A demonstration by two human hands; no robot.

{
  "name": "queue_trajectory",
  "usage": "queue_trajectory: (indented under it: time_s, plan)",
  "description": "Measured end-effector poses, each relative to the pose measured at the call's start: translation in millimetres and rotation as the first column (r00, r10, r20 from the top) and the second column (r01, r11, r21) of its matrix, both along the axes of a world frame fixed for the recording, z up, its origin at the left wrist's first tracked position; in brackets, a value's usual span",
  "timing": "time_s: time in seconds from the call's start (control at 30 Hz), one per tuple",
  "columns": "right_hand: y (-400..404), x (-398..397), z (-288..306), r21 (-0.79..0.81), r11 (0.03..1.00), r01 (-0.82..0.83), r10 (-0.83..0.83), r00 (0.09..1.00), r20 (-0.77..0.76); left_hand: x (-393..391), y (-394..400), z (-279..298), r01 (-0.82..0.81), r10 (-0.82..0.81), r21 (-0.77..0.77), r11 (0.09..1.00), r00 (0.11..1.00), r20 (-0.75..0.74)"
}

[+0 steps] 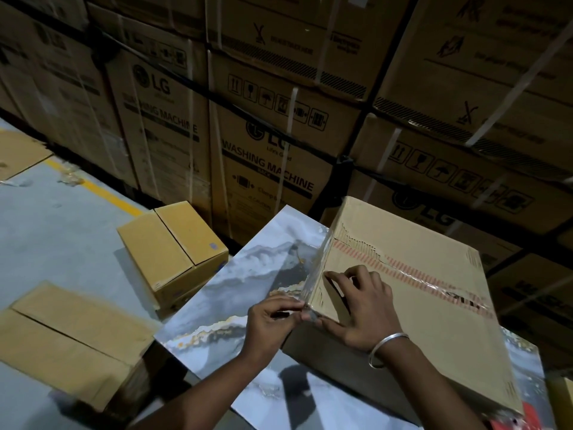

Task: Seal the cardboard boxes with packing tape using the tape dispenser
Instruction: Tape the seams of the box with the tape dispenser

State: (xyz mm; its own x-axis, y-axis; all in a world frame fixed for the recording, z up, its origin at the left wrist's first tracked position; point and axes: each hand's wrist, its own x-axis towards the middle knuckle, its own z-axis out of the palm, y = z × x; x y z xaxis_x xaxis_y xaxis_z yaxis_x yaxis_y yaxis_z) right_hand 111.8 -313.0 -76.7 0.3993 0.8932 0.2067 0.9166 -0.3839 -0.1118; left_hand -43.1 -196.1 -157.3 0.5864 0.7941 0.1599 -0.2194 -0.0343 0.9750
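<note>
The cardboard box (pixel 418 305) is matt brown card, its top skin torn to show ribbed corrugation, with a glossy clear tape strip (pixel 434 279) shining across it. Under it the tabletop (pixel 235 293) looks smooth and polished, marble-patterned. A bangle (pixel 384 346) gleams like metal. The floor (pixel 62 237) is dull, smooth grey.

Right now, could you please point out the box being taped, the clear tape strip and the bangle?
Box being taped (pixel 434 321): head view, bare top panel.
Clear tape strip (pixel 317 265): head view, stretch along the box's left edge.
Bangle (pixel 386 346): head view, band across the right wrist.
</note>
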Motion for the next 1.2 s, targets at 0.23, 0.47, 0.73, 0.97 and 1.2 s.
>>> queue_trajectory:
  time_s: [0.23,0.47,0.73,0.97,1.2]
  plan:
    - [1,0,3,-0.031,0.999,0.02,-0.021,0.999,-0.043,8,6,-3,0.011,-0.011,-0.039,0.999,1.0,0.005]
    - [1,3,4,-0.06,0.998,0.007,-0.013,0.996,-0.088,18,12,6,0.241,-0.257,-0.539,0.807,0.965,0.047]
    - [0,6,0,-0.025,1.0,-0.011,0.009,0.996,-0.093,28,35,16,0.427,-0.457,-0.695,0.578,0.875,0.157]
    - [0,13,3,-0.025,1.0,0.005,-0.01,0.979,-0.203,51,32,39,0.161,-0.254,-0.455,0.876,0.956,-0.15]
    - [19,38,12,-0.046,0.965,0.259,-0.263,0.958,-0.117,124,56,80,0.278,-0.345,-0.283,0.918,0.912,-0.224]
